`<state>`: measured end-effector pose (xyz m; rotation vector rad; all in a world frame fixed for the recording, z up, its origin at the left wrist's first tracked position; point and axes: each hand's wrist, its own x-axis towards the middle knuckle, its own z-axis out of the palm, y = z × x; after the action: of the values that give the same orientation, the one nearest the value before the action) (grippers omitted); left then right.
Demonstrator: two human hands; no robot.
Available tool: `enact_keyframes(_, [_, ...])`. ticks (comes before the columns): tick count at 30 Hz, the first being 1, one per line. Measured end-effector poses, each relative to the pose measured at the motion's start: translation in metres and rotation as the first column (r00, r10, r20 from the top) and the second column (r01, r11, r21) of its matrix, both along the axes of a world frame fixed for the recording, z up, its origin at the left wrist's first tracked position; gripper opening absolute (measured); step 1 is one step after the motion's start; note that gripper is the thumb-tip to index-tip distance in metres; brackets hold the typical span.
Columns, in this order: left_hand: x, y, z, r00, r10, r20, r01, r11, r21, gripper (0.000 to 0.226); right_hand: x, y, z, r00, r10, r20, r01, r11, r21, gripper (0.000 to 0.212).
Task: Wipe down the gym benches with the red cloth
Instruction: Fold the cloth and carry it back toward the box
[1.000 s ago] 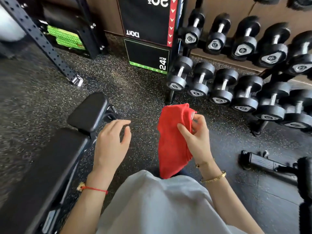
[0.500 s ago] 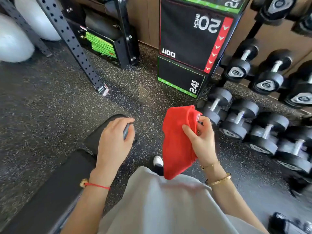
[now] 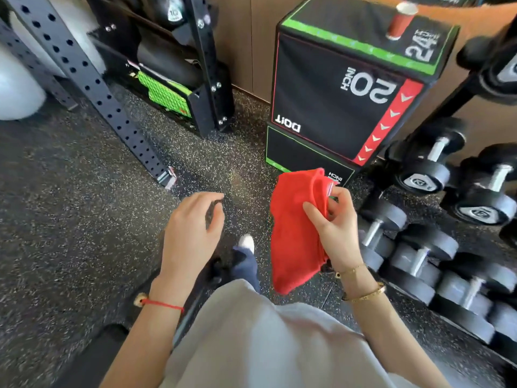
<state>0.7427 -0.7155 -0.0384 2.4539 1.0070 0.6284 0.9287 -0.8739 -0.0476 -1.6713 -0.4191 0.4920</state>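
Hanging from the right hand (image 3: 337, 231), the red cloth (image 3: 296, 233) is pinched in its grip above the speckled floor (image 3: 70, 219) (dumbbells (image 3: 419, 256) just beside). The left hand (image 3: 193, 233) hovers, fingers loosely curled, holding nothing.

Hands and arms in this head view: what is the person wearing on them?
Both forearms are bare, no sleeves or gloves. The left hand has a thin red string bracelet with a small bead at the wrist. The right hand has two slim gold bracelets.

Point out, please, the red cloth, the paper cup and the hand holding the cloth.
red cloth (image 3: 293, 233): head view, middle of the hanging fabric.
paper cup (image 3: 398, 22): head view, its red side wall.
right hand (image 3: 337, 228): head view, back of the hand.
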Motion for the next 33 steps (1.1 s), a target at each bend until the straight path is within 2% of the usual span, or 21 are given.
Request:
enact_keyframes(6, [0.097,0.111,-0.004,0.998,-0.055,-0.021,0.055,0.998,-0.02,0.024,0.083,0.098,-0.014,0.998,-0.07,-0.007,0.07,0.998,0.003,0.03])
enact_keyframes(15, [0.257,0.268,0.023,0.977,-0.215,-0.013,0.215,0.976,0.041,0.023,0.217,0.242,0.01,0.981,-0.192,0.024,0.189,0.978,0.083,0.027])
enact_keyframes(25, [0.421,0.359,0.021,0.94,-0.34,0.026,0.338,0.94,0.051,0.022,0.355,0.325,0.01,0.956,-0.292,0.024,0.29,0.955,0.07,0.028])
enact_keyframes(33, [0.565,0.411,0.014,0.949,-0.313,0.032,0.312,0.95,0.034,0.022,0.524,0.408,0.007,0.956,-0.282,0.081,0.273,0.956,0.102,0.029])
